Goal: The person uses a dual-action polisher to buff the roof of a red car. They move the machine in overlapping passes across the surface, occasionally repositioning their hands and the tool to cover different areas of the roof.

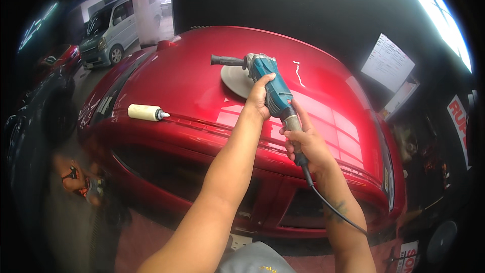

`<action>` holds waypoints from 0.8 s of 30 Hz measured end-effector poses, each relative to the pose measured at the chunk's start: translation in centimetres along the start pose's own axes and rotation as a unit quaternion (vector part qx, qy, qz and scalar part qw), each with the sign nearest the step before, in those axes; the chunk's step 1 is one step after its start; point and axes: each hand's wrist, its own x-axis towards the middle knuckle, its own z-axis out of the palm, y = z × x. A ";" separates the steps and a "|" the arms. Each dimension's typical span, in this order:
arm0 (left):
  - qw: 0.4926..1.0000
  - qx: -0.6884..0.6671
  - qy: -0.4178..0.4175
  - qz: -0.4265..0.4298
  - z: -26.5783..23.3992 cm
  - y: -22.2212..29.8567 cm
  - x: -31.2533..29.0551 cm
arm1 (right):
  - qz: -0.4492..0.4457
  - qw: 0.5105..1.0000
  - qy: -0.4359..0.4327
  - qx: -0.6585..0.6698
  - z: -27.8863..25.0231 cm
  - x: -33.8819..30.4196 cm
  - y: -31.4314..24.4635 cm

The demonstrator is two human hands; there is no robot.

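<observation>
Both my hands hold a teal and grey rotary polisher (273,88) over the glossy red car roof (187,65). My left hand (259,98) is closed around its teal body, the thumb lying along the top. Further back, my right hand (312,144) wraps the rear grip, where a black power cord (331,206) leaves it. A black side handle (227,60) sticks out to the left. The off-white round pad (235,82) sits tilted under the head; whether it touches the roof I cannot tell. A white squiggle of polish (299,77) lies on the paint right of the polisher.
A cream bottle with a nozzle tip (146,112) lies on its side near the roof's near-left edge. Written sheets (388,63) hang on the dark wall at right. A silver van (111,30) stands far left, and a dark vehicle (38,106) nearer on that side.
</observation>
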 end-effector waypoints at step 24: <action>0.995 -0.006 -0.024 0.101 -6.2 4.3 -8.7 | 0.025 0.988 -0.139 -0.063 6.0 0.4 3.3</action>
